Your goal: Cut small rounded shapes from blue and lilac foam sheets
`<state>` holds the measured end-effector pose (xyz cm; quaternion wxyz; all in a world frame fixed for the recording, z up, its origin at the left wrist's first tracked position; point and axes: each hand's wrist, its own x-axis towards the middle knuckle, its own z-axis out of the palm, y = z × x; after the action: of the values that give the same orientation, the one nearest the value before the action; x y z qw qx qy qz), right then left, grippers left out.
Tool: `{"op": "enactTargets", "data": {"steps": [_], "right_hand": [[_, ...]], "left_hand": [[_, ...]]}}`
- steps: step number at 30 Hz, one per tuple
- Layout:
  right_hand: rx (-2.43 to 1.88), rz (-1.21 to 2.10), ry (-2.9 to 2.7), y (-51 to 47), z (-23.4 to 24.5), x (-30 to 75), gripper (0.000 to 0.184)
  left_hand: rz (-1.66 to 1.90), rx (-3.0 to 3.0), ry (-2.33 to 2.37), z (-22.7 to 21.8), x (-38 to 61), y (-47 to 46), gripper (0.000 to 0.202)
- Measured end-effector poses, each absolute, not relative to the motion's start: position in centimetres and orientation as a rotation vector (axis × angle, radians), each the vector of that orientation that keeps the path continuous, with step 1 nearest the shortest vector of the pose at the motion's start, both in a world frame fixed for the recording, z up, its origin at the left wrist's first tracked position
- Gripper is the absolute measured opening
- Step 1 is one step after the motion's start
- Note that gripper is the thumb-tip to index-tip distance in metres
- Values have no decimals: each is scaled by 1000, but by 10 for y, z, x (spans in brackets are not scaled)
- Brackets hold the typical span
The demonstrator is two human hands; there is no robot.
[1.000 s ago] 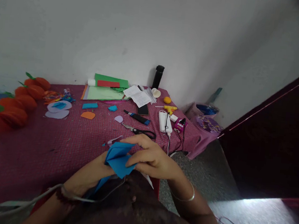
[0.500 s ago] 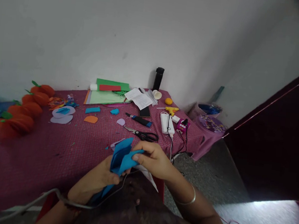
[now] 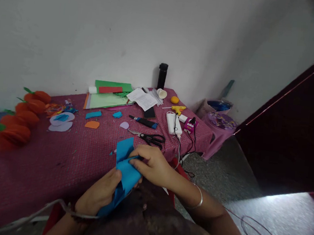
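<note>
Several layers of folded blue paper [image 3: 129, 175] are held between my two hands, low in front of my body at the table's near edge. My left hand [image 3: 100, 193] grips the paper from the left, thumb on its face. At the upper right edge, my right hand [image 3: 153, 166] pinches the paper between thumb and fingers. The lower end of the paper is partly hidden behind my left hand. Just beyond my hands lie black-handled scissors [image 3: 151, 138], shut, and a craft knife [image 3: 145, 122].
Orange paper pumpkins [image 3: 13, 136] line the table's left side. Cut paper pieces [image 3: 92, 124] and coloured sheets [image 3: 106, 101] lie behind. Farther right are a yellow glue gun [image 3: 178, 109], a white power bank [image 3: 173, 123] with cables and a black flask [image 3: 162, 77]. A pink stool [image 3: 218, 137] stands beside the table.
The blue paper has been turned so that a broad flat face shows. My right hand has shifted slightly left along its edge. The whole view has moved a little.
</note>
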<state>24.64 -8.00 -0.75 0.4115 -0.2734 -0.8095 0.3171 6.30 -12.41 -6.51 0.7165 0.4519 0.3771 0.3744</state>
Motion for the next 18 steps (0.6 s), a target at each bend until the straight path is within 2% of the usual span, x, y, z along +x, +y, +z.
{"op": "enactTargets", "data": {"steps": [5,14,18], "right_hand": [[-623,637,-2077,-81,-7,244,7],[-520,528,-1932,-86,-16,235,6],[-512,550,-1939,-87,-14,235,8]], "left_hand": [[802,882,832,-52,69,-123,44],[831,896,1134,-47,68,-126,14],[801,997,1094,-48,66,-124,11]]}}
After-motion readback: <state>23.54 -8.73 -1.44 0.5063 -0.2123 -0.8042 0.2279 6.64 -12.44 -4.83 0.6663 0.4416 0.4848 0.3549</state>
